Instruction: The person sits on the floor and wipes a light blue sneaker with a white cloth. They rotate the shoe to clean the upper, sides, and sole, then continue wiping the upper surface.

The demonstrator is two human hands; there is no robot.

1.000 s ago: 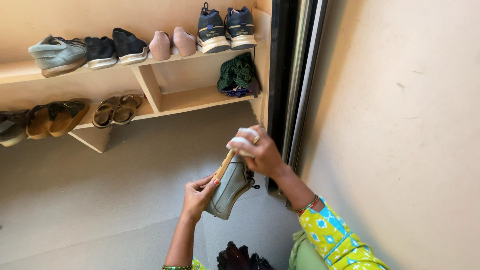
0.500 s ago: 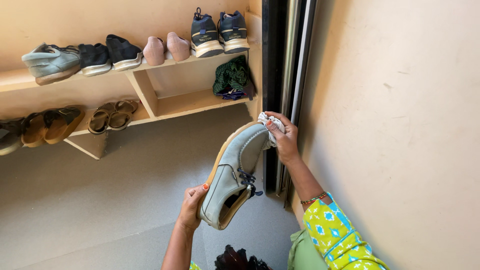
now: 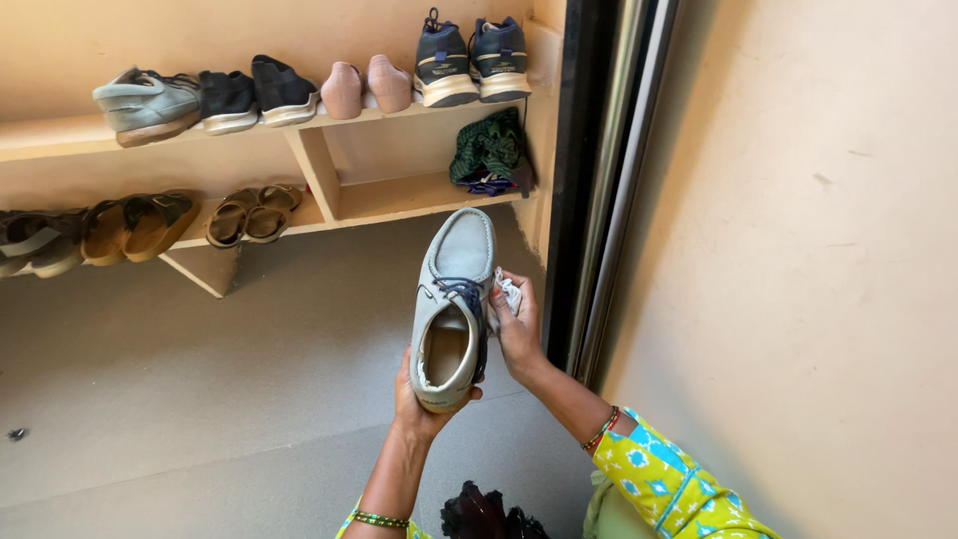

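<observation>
pale grey-green suede lace-up shoe held upright, toe pointing away; left hand cups heel from below; right hand presses small white cloth against shoe's right flank.

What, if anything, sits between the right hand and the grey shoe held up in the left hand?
Only a small white cloth. The right hand presses it against the side of the shoe, by the laces. The left hand grips the shoe's heel from below, with nothing in between.
</observation>
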